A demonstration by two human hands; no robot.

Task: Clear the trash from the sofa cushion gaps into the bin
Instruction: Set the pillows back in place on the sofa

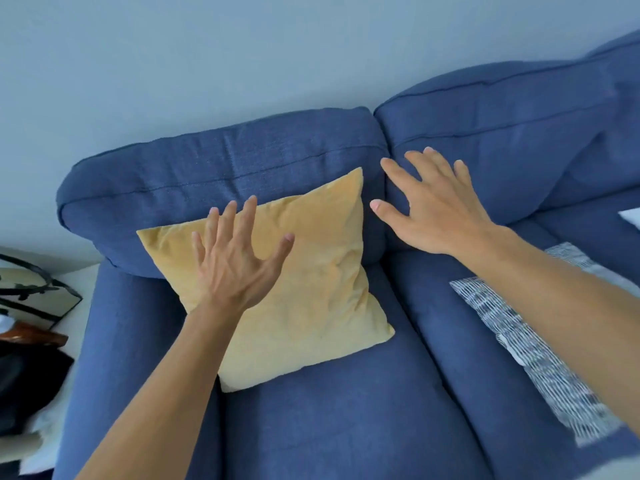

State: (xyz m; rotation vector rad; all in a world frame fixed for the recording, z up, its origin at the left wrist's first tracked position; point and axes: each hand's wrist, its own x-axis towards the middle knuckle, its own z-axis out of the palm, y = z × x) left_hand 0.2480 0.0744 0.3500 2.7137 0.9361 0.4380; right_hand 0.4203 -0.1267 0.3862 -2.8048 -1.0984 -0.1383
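Blue woven-fabric sofa [311, 427]; no trash shows, likely hidden down the cushion gaps. Upright gap between the back cushions [382, 133] runs just left of the right hand [433, 209], nearer of the two, fingers spread, empty. Left hand [235, 261], fingers splayed, over square yellow pillow [311, 306].

A single wide-angle view, worn on the person's head, looks forward and steeply down onto the blue sofa [329, 427] from just in front of its seat; it faces the back cushions [225, 161] and the pale wall [207, 46] behind them, which fills the top of the frame; it sits near, with both forearms entering from the bottom edge and the left hand [235, 265] and right hand [436, 213] at mid-frame; the lens bends the sofa's back edge, which climbs toward the right; the sofa's left armrest [114, 358] lies near the frame's left edge; its right end is cut off.
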